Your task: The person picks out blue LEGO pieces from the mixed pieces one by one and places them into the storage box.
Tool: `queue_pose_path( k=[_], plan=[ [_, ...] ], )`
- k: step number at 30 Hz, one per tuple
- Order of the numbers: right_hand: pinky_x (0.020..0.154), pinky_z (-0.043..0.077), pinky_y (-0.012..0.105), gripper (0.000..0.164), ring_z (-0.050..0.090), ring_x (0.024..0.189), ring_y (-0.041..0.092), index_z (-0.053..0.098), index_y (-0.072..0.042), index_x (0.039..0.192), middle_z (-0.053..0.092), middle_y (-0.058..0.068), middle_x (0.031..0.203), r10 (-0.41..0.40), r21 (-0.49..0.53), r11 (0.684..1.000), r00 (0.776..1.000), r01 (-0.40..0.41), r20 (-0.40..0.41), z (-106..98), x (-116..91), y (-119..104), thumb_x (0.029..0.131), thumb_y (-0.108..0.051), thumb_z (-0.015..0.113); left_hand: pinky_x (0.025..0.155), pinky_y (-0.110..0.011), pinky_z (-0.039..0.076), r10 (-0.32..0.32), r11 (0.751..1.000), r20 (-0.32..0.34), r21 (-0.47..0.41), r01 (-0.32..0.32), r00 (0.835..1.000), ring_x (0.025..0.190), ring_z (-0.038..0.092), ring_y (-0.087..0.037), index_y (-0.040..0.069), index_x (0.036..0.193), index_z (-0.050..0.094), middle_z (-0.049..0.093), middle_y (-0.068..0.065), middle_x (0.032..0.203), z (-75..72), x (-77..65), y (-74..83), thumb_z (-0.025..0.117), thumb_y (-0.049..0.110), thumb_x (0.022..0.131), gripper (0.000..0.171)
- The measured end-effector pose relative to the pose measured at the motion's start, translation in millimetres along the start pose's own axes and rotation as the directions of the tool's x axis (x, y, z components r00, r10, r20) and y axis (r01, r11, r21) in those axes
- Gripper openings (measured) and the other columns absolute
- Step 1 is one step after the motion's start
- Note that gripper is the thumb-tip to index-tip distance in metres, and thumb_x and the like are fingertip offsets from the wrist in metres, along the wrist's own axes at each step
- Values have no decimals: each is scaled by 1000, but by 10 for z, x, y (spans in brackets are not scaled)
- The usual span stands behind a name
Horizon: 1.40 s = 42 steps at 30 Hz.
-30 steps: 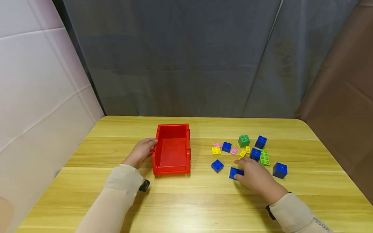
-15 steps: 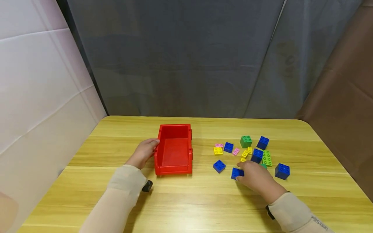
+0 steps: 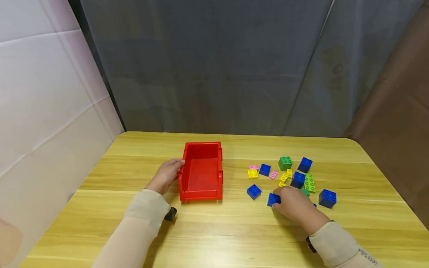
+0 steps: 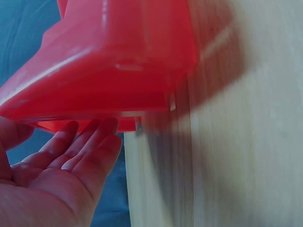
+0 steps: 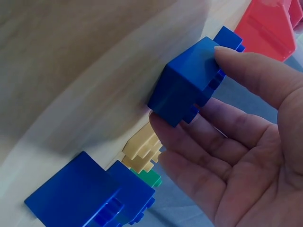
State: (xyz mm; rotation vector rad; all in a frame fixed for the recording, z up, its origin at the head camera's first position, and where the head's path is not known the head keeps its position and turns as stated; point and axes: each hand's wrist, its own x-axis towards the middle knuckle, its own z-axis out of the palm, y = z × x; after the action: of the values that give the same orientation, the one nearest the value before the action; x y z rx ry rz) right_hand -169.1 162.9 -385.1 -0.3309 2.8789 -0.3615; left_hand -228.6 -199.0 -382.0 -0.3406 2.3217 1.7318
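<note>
On the left, my left hand (image 3: pixel 164 175) holds the side wall of a red plastic bin (image 3: pixel 201 195), thumb over the rim and fingers along the outside. In the left wrist view those fingers (image 4: pixel 97 163) lie under the bin's edge. My right hand (image 3: pixel 296 204) grips a blue toy building brick (image 3: pixel 273 200) at the near side of the scattered bricks. The right wrist view shows the thumb on one long side of this blue brick (image 5: pixel 187 75) and fingertips on the opposite side. Its studs face the palm. Inside, the bin's floor is bare.
Behind and around the right hand lie several other bricks: a blue one (image 3: pixel 254 191), a yellow one (image 3: pixel 253 174), a dark green one (image 3: pixel 285 163), a lime one (image 3: pixel 310 183) and a blue one (image 3: pixel 327 198) at right. Grey cloth (image 3: pixel 201 74) hangs behind the wooden table.
The right hand's fingers have drawn in around the blue brick, which stays about where it was. The left hand keeps its hold on the bin. The head view has shifted slightly.
</note>
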Motion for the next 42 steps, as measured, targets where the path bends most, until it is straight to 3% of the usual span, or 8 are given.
queue_pose_path(
  k=[16,22,26,34,42],
  plan=[
    [89,50,50,37,63,103,34,66,6,114,67,18,112,-12,44,999,1000,13,-3,3,14,7,83,-14,74,106,-43,41,8,999,-21,-34,-9,1000,117,49,-31,-3,141,42,50,-20,133,24,-5,-3,38,25,105,46],
    [85,52,49,36,64,98,30,67,5,112,68,17,109,-22,46,999,1000,22,-3,-36,6,-20,82,-14,74,94,-35,48,41,998,-41,-41,-43,998,101,54,-25,-6,136,47,56,-17,117,30,-9,-23,40,22,104,43],
    [87,52,49,38,64,102,33,67,4,113,68,17,110,-43,47,998,999,43,-10,-80,-2,-88,83,-16,75,90,-32,48,51,998,-43,-41,-52,998,98,53,-23,-7,134,48,55,-16,114,26,-14,-23,41,22,104,42],
    [91,50,49,40,61,110,35,66,2,116,66,15,116,-94,60,994,995,96,-39,-160,-31,-316,84,-20,76,102,-41,43,23,998,-42,-55,-25,999,111,50,-29,-4,138,46,52,-19,126,35,0,-39,41,25,104,44],
    [96,48,48,41,58,116,33,66,0,117,64,14,121,-156,77,984,985,162,-76,-191,-28,-573,83,-20,77,103,-41,43,20,999,-42,-42,-22,999,111,50,-28,-2,138,46,52,-18,128,34,-8,-29,41,26,104,45]
  ],
)
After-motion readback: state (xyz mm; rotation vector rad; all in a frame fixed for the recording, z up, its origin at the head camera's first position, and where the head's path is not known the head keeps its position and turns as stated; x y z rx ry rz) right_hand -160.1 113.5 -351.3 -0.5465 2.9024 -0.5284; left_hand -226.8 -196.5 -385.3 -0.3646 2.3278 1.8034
